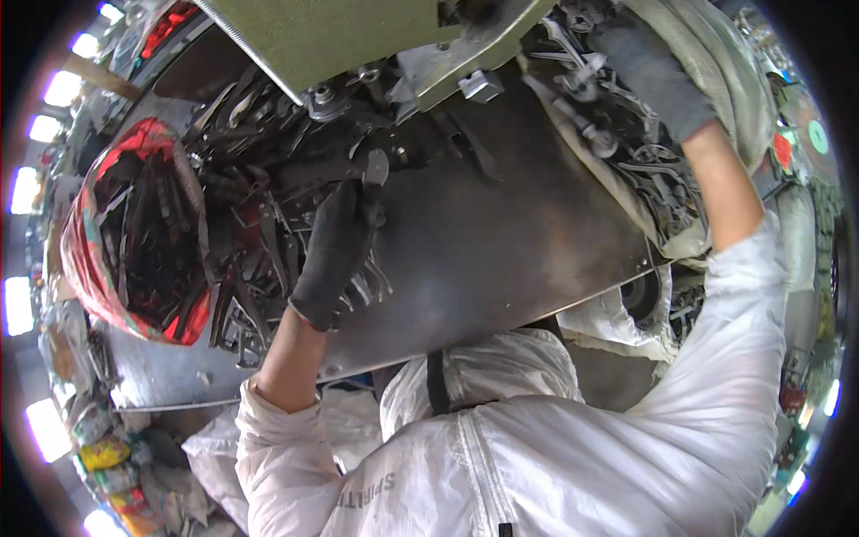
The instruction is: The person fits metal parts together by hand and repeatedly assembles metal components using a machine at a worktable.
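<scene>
My left hand [333, 246], in a dark glove, is over the metal table beside a heap of dark metal parts [282, 242]. Its fingers are closed around a small flat metal piece [376, 167], whose rounded, shiny end sticks out past the fingertips. Several curved metal prongs [365, 285] show under the palm edge. My right hand [653, 76], in a grey glove, reaches to the far right into an open whitish sack [716, 63] of grey metal parts [658, 170]. Blur and the parts hide its fingertips.
A green machine body [358, 45] overhangs the table's far side, its bolts and fittings low over the dark tabletop [483, 251]. On the left a red-lined bag [80, 259] holds dark metal parts. Another white sack [608, 322] hangs below the table's right edge.
</scene>
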A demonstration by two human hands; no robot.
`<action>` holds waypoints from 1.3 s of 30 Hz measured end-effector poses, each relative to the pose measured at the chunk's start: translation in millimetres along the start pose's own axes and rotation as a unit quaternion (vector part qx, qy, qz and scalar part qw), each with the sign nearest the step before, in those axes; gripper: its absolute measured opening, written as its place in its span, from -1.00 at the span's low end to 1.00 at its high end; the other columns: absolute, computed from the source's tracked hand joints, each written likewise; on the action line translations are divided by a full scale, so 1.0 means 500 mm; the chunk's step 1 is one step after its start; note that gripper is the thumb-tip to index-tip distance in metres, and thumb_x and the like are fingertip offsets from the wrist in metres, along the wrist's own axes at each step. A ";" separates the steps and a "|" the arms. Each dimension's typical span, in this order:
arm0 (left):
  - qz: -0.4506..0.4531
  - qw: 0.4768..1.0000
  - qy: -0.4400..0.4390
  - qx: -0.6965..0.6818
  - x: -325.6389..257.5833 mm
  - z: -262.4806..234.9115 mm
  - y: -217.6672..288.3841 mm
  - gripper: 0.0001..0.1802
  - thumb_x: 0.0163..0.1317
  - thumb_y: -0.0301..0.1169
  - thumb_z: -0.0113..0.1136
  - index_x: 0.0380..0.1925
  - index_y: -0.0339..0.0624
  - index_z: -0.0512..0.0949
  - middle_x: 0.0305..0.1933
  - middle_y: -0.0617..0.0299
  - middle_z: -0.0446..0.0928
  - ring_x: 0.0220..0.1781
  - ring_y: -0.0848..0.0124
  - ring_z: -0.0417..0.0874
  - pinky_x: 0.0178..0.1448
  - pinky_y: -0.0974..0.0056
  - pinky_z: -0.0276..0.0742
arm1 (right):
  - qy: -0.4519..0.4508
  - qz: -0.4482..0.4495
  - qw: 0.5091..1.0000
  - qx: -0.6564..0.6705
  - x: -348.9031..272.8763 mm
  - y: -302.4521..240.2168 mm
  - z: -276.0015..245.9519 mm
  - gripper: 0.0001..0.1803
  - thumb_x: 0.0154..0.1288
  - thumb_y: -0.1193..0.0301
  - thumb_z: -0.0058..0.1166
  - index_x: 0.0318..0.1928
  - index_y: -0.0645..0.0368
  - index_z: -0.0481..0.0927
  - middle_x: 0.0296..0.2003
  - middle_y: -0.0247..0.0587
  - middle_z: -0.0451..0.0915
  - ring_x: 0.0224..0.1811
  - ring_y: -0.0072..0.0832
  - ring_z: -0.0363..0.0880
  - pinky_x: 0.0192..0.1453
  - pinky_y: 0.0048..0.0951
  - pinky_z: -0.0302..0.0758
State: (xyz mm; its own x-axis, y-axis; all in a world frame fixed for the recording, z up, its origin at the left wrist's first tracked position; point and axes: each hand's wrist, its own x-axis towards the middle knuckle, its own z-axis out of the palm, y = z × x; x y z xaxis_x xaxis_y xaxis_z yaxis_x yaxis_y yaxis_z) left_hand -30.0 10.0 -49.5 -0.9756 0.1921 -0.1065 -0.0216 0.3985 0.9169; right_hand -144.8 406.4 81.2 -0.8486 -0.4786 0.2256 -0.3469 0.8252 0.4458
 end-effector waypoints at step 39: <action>0.092 0.995 -0.031 -0.005 0.049 -0.033 0.004 -0.65 0.46 -0.31 0.08 0.11 -0.29 0.55 -0.14 0.13 0.67 -0.14 0.36 0.67 -0.04 0.24 0.56 | 0.123 -0.011 0.726 0.676 0.003 -0.489 0.044 -0.53 0.44 0.41 0.05 0.33 0.09 0.47 0.03 -0.21 0.65 -0.11 -0.54 0.66 -0.10 -0.48 0.58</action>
State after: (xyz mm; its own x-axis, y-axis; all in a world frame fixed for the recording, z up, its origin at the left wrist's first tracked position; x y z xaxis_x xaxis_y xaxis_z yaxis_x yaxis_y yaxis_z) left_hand -57.7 0.8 -43.9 -0.9478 0.3163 0.0402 0.1539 0.3434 0.9265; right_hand -70.0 210.7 -46.4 -0.7977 -0.3977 0.4534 -0.5755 0.2769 -0.7695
